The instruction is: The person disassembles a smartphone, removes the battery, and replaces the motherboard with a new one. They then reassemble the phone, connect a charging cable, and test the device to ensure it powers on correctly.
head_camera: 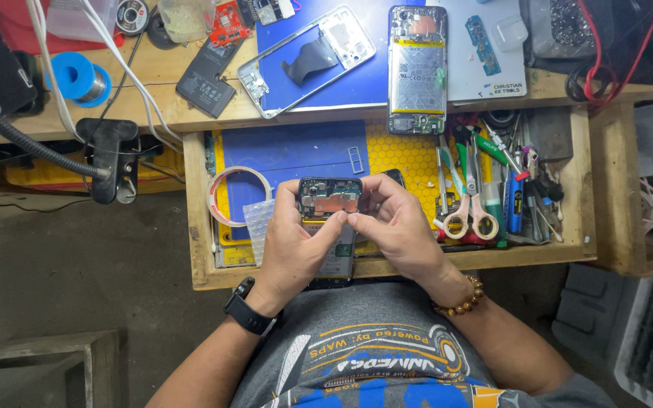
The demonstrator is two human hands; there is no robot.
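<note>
Both my hands hold a small black phone part with a copper-coloured circuit board [330,198] over an open wooden drawer [199,227]. My left hand [292,242], with a black watch on the wrist, grips its left side and underside. My right hand [398,223], with a brown bead bracelet, pinches its right edge with thumb and forefinger. A grey phone piece [339,257] lies below my hands, partly hidden.
The drawer holds a blue mat [289,151], a tape ring [237,195], scissors [471,204] and several tools. On the bench above lie an opened phone with battery [416,72], a phone frame [307,57], a black battery [209,79] and a blue solder spool [77,78].
</note>
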